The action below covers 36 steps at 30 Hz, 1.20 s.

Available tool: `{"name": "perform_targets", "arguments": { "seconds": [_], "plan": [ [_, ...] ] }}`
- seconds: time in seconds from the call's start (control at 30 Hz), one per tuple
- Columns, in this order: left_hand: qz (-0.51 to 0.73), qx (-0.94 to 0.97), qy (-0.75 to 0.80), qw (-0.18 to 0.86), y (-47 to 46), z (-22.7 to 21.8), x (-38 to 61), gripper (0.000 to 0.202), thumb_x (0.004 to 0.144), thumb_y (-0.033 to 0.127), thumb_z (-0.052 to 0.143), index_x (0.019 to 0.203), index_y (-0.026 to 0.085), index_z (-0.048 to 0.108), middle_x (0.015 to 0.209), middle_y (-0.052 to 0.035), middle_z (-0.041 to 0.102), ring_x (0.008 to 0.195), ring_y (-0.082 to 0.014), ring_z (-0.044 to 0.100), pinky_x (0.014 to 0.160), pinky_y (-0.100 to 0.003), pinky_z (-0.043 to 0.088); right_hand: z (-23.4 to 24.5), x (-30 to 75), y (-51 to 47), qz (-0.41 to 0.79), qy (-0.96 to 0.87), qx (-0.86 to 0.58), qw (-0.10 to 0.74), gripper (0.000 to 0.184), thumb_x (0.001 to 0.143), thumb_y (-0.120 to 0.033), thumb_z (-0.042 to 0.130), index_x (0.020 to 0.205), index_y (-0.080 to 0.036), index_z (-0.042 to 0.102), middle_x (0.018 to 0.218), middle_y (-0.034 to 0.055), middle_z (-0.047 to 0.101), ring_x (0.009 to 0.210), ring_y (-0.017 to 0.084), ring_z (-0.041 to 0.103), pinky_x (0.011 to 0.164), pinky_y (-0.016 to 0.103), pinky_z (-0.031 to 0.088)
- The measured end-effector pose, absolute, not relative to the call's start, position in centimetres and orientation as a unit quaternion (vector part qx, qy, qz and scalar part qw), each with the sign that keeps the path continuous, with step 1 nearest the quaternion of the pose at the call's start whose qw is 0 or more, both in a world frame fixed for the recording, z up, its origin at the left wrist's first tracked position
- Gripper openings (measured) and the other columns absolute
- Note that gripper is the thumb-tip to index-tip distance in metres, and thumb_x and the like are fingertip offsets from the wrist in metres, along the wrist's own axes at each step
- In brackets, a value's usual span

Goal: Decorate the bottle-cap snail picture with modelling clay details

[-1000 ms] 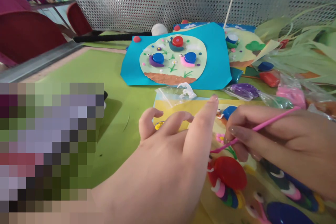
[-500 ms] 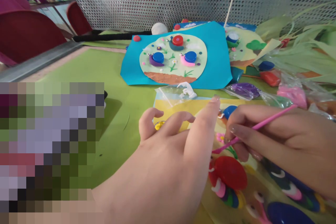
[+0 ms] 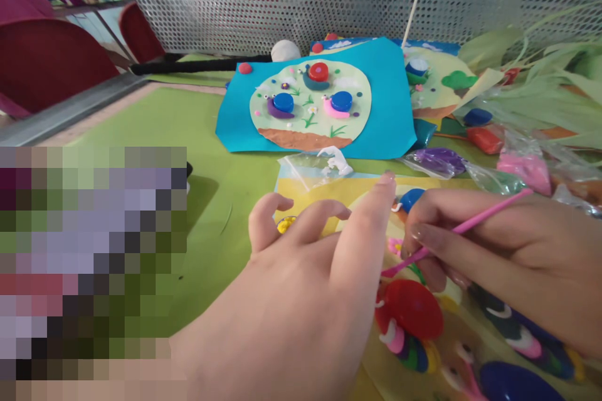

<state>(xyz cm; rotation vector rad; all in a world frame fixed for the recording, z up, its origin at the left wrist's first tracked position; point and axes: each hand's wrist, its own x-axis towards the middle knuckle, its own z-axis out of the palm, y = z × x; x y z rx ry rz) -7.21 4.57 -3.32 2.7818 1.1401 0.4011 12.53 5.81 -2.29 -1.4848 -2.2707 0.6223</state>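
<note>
My right hand point(image 3: 498, 257) grips a thin pink clay modelling tool point(image 3: 484, 220) like a pen. The tool's lower tip points down at the yellow craft picture point(image 3: 324, 190), beside a small pink clay flower point(image 3: 394, 245). Resting over that picture's left part, my left hand point(image 3: 305, 288) has its fingers apart, the index stretched out and others bent; its thumb is not visible. Just below the tool tip sits a snail with a red cap shell point(image 3: 414, 309) and striped clay body. A blue cap point(image 3: 412, 200) shows behind my right fingers, and another blue cap point(image 3: 515, 381) lies nearer me.
Behind stands a turquoise picture point(image 3: 390, 100) with three cap-shelled snails. Bags of purple clay point(image 3: 437, 161) and pink clay point(image 3: 524, 169) lie at right; a bag with white clay point(image 3: 336, 161) is nearer the middle. A perforated metal panel point(image 3: 263, 0) closes off the back.
Hardly anything differs. Both hands keep their places, with only a very slight shift of the left index finger and the pink tool.
</note>
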Motion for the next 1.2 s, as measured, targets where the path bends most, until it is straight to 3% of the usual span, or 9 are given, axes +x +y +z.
{"name": "perform_targets", "arguments": {
  "seconds": [0.37,0.43,0.6,0.83,0.93,1.07,1.2],
  "plan": [
    [0.139,0.911,0.384,0.048,4.82,-3.26,-7.4,0.058,0.076,0.008,0.027,0.134,0.004,0.021,0.118,-0.0225,0.057,0.103,-0.0301,0.056,0.083,-0.069,0.038,-2.1,12.66,6.12,0.21,-0.825,-0.496,0.171,0.029,0.091,-0.034,0.036,0.064,-0.028,0.045,0.051,-0.0084,0.048,0.039,0.01,0.048,0.034,0.02,0.039],
    [0.138,0.908,0.393,0.049,4.79,-3.31,-7.42,0.06,0.075,0.009,0.03,0.134,0.006,0.023,0.117,-0.0205,0.058,0.1,-0.03,0.058,0.084,-0.065,0.04,-2.1,12.71,6.13,0.212,-0.829,-0.49,0.163,0.029,0.092,-0.035,0.036,0.065,-0.028,0.046,0.051,-0.0082,0.049,0.039,0.01,0.048,0.034,0.02,0.04],
    [0.152,0.893,0.417,0.078,4.63,-3.4,-7.54,0.068,0.071,0.016,0.045,0.137,0.022,0.026,0.093,-0.0037,0.068,0.103,-0.0262,0.057,0.093,-0.046,0.044,-2.18,12.84,5.97,0.215,-0.818,-0.504,0.173,0.032,0.092,-0.038,0.034,0.065,-0.029,0.049,0.049,-0.0082,0.051,0.037,0.01,0.049,0.032,0.02,0.039],
    [0.152,0.89,0.422,0.083,4.88,-3.3,-7.48,0.065,0.071,0.019,0.047,0.134,0.024,0.032,0.09,-0.0027,0.068,0.099,-0.0254,0.058,0.088,-0.04,0.047,-2.04,12.89,6.01,0.209,-0.808,-0.522,0.175,0.034,0.09,-0.035,0.037,0.058,-0.027,0.048,0.048,-0.0071,0.051,0.036,0.01,0.05,0.031,0.02,0.04],
    [0.153,0.895,0.413,0.07,4.72,-3.43,-7.51,0.065,0.072,0.017,0.043,0.135,0.021,0.029,0.096,-0.006,0.067,0.097,-0.0252,0.059,0.089,-0.045,0.047,-2.06,12.89,6.05,0.204,-0.805,-0.529,0.177,0.038,0.09,-0.038,0.036,0.056,-0.027,0.05,0.045,-0.0068,0.049,0.033,0.01,0.048,0.027,0.019,0.037],
    [0.151,0.911,0.381,0.047,4.44,-3.61,-7.57,0.064,0.073,0.009,0.03,0.137,0.006,0.019,0.104,-0.0187,0.064,0.091,-0.0271,0.059,0.083,-0.063,0.042,-2.15,12.93,6.06,0.171,-0.799,-0.542,0.195,0.039,0.089,-0.039,0.037,0.055,-0.027,0.054,0.046,-0.0062,0.052,0.035,0.01,0.052,0.028,0.02,0.039],
    [0.144,0.911,0.382,0.057,4.43,-3.56,-7.55,0.063,0.073,0.007,0.029,0.135,0.004,0.02,0.105,-0.0205,0.063,0.093,-0.0277,0.059,0.081,-0.069,0.039,-2.14,12.81,6.11,0.175,-0.809,-0.53,0.184,0.036,0.089,-0.037,0.035,0.061,-0.028,0.055,0.05,-0.0066,0.055,0.039,0.012,0.054,0.031,0.023,0.042]
  ]
}}
